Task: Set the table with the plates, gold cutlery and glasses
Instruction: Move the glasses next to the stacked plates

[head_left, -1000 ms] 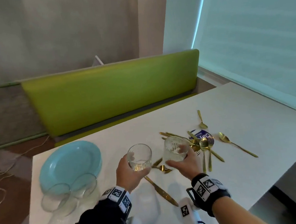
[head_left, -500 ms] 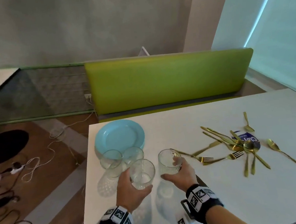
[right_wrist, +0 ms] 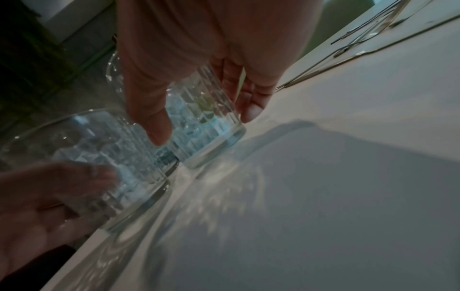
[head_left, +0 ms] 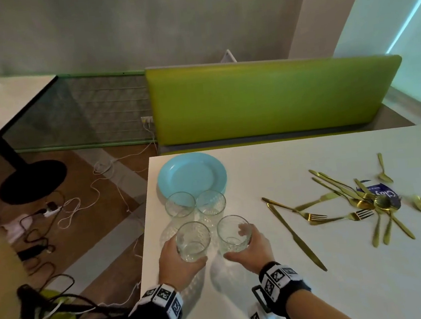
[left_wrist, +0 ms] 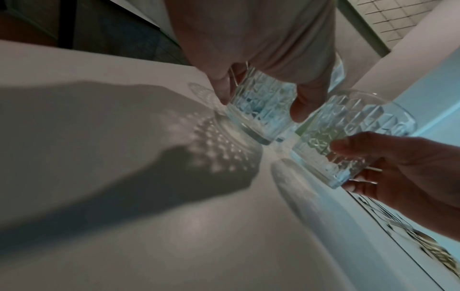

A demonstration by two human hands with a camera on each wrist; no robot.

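Glasses first: left hand [head_left: 176,263] grips one cut-glass tumbler [head_left: 193,241], right hand [head_left: 250,250] grips another [head_left: 234,233], side by side just over the white table [head_left: 347,287] near the gold cutlery [head_left: 359,203].

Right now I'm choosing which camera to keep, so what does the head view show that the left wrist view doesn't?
Only the head view shows the blue plate, two more glasses standing in front of it, the green bench and the whole gold cutlery spread. Only the left wrist view shows the cut pattern and base of the left glass from low down, and its speckled shadow. Both show the left hand and right hand each gripping a glass, on the white table.
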